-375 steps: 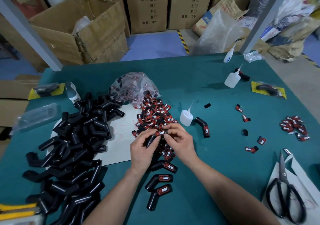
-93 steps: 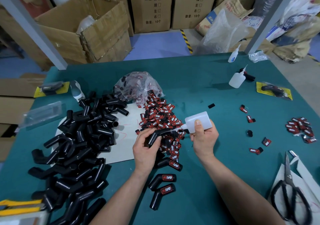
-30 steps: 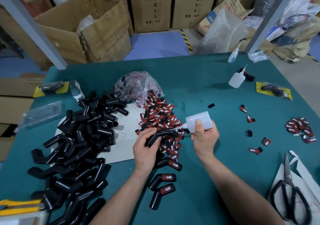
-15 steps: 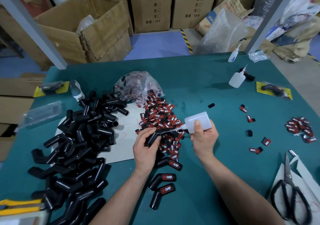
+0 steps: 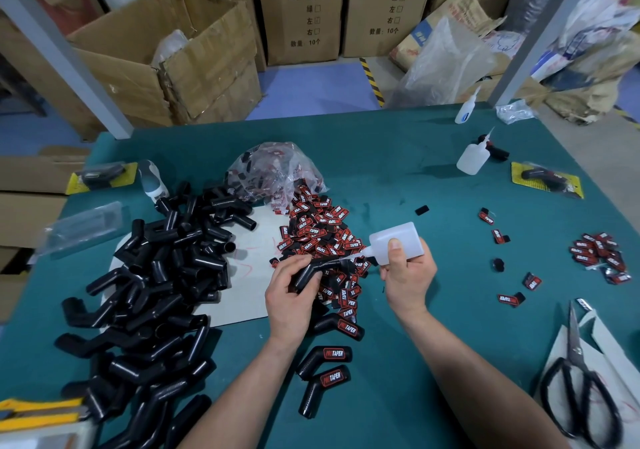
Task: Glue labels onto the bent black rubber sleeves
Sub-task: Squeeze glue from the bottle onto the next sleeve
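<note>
My left hand (image 5: 289,296) grips a bent black rubber sleeve (image 5: 313,270) above the heap of red-and-black labels (image 5: 322,234). My right hand (image 5: 407,275) holds a white glue bottle (image 5: 398,241) tipped sideways, its nozzle touching the sleeve's upper arm. Three labelled sleeves lie in front of me: one (image 5: 341,327) by my left wrist, then two lower ones (image 5: 325,357), (image 5: 323,388). A big pile of unlabelled black sleeves (image 5: 149,293) covers the table's left side.
A clear bag of labels (image 5: 273,168) lies behind the heap. Two more glue bottles (image 5: 471,158), (image 5: 465,107) stand at the back right. Loose labels (image 5: 599,256) and black scissors (image 5: 578,386) lie on the right. A yellow knife (image 5: 38,412) lies bottom left.
Nearly nothing differs over the last second: the bottle's nozzle stays on the sleeve. 12.5 s ago both hands were pressing a label on a sleeve and the bottle stood on the table.
</note>
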A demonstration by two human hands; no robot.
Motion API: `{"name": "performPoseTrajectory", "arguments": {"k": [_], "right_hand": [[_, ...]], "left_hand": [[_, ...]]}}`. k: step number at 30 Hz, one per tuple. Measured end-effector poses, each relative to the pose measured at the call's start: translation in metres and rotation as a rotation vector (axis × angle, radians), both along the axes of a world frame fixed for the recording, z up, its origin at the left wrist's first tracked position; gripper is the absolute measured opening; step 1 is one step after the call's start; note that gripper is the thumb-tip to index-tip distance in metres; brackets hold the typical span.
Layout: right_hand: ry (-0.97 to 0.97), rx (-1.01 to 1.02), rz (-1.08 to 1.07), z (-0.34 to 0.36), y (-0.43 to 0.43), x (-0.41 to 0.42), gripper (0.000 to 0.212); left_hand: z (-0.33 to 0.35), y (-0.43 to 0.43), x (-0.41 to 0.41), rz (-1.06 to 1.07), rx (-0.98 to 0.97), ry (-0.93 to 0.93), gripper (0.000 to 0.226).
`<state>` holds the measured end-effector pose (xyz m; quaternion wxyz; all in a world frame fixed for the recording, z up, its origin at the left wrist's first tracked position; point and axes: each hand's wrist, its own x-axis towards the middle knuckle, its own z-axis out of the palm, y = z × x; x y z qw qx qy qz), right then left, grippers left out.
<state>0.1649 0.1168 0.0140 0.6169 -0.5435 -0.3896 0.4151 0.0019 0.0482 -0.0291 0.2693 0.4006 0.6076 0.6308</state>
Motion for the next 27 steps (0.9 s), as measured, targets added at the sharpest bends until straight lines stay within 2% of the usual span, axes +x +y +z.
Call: {"name": "performPoseTrajectory", "arguments": {"k": [12, 19, 27], "right_hand": [[0.054, 0.023, -0.011, 0.005, 0.0007, -0.0005, 0.039], [0.014, 0.026, -0.021, 0.0038, 0.0013, 0.0019, 0.038], [0.017, 0.016, -0.009, 0.0025, -0.0011, -0.0011, 0.041]], "left_hand": [[0.0004, 0.0003, 0.0, 0.035, -0.013, -0.019, 0.049], [0.0023, -0.0003, 0.0004, 0.038, 0.002, -0.04, 0.03], [0.0017, -0.0012, 0.0003, 0.023, -0.019, -0.022, 0.04]]}}
